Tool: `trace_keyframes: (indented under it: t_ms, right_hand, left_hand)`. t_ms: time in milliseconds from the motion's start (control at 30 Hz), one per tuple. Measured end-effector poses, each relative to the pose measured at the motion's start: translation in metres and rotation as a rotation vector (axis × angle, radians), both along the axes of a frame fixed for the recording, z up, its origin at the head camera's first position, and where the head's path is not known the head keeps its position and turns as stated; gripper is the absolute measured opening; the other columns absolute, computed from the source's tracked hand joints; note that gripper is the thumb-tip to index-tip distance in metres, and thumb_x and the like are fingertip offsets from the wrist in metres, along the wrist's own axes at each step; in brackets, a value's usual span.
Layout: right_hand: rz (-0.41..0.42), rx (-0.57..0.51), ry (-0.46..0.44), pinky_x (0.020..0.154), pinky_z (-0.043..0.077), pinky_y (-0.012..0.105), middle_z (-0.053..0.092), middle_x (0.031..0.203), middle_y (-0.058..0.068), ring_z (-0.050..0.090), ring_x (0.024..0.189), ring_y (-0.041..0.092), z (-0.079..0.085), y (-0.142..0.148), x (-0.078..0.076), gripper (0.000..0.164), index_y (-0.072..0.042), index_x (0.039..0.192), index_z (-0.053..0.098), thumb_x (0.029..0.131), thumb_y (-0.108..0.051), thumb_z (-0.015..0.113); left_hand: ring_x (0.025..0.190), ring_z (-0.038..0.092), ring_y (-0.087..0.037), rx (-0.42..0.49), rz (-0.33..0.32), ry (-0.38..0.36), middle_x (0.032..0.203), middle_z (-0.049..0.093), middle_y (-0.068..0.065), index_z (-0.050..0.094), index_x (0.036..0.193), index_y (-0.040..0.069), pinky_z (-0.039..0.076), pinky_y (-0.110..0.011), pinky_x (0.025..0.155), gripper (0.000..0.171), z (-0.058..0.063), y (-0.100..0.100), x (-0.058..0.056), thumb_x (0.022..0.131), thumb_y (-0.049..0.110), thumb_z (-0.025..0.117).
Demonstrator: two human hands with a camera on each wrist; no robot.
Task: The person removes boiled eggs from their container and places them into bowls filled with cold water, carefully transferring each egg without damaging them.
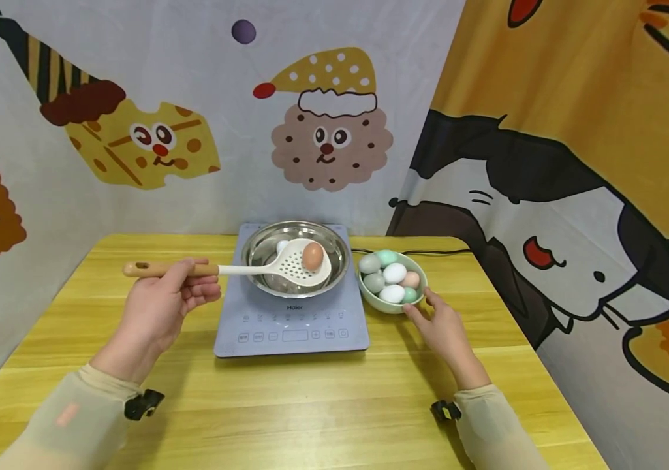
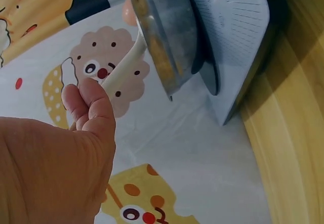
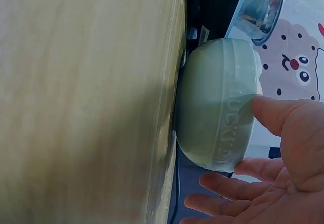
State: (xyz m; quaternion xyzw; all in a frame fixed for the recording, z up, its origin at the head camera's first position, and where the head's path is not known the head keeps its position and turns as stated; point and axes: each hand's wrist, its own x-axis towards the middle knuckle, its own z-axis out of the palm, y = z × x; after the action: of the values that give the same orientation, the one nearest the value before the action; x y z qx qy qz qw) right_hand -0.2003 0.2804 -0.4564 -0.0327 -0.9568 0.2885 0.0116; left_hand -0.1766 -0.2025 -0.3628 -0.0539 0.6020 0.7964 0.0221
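My left hand [image 1: 155, 307] holds a white slotted skimmer [image 1: 246, 269] by its wooden handle, the thumb along it. On the skimmer's perforated head lies a brown egg [image 1: 312, 256], above a steel pan [image 1: 341, 247]. Part of a white egg [image 1: 281, 246] shows behind the skimmer inside the pan. With thumb and index finger my right hand [image 1: 444, 333] touches the rim and side of a pale green bowl [image 3: 212, 105]; its other fingers are spread, fairly straight. White, grey, green and pinkish eggs [image 1: 394, 273] fill the bowl.
The pan stands on a light blue Haier induction cooker [image 1: 234, 313] with touch keys along its front. A black cable [image 1: 436, 251] runs behind the bowl. A printed curtain [image 1: 193, 202] hangs behind the wooden table [image 1: 305, 411].
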Motion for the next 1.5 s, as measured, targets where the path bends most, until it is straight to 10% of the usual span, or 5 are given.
trace_keyframes:
  t_ms: [533, 1167, 1500]
  right_hand:
    - [-0.001, -0.011, 0.006, 0.120, 0.044, 0.068, 0.050, 0.157, 0.035, 0.050, 0.145, 0.052, -0.001, 0.004, 0.002, 0.084, 0.002, 0.165, 0.034, 0.108, -0.054, 0.059]
    - [0.037, -0.006, -0.017, 0.118, 0.046, 0.068, 0.051, 0.156, 0.036, 0.052, 0.144, 0.052, -0.004, 0.010, 0.000, 0.090, -0.001, 0.167, 0.030, 0.106, -0.060, 0.058]
    - [0.042, -0.005, -0.023, 0.118, 0.046, 0.067, 0.051, 0.156, 0.036, 0.052, 0.144, 0.053, -0.003, 0.015, 0.005, 0.086, 0.000, 0.166, 0.034, 0.106, -0.058, 0.059]
  left_hand:
    - [0.079, 0.077, -0.009, -0.022, -0.071, 0.028, 0.091, 0.080, 0.001, 0.059, 0.133, -0.003, 0.068, -0.027, 0.085, 0.039, 0.033, 0.067, -0.027, 0.113, 0.030, 0.053]
    - [0.071, 0.074, -0.010, -0.007, -0.135, -0.018, 0.078, 0.075, -0.003, 0.065, 0.131, -0.006, 0.069, -0.028, 0.077, 0.035, 0.024, 0.151, -0.065, 0.111, 0.020, 0.053]
    - [0.080, 0.075, -0.015, -0.030, -0.254, -0.073, 0.099, 0.074, -0.017, 0.064, 0.134, -0.002, 0.068, -0.029, 0.082, 0.036, 0.027, 0.169, -0.093, 0.112, 0.025, 0.056]
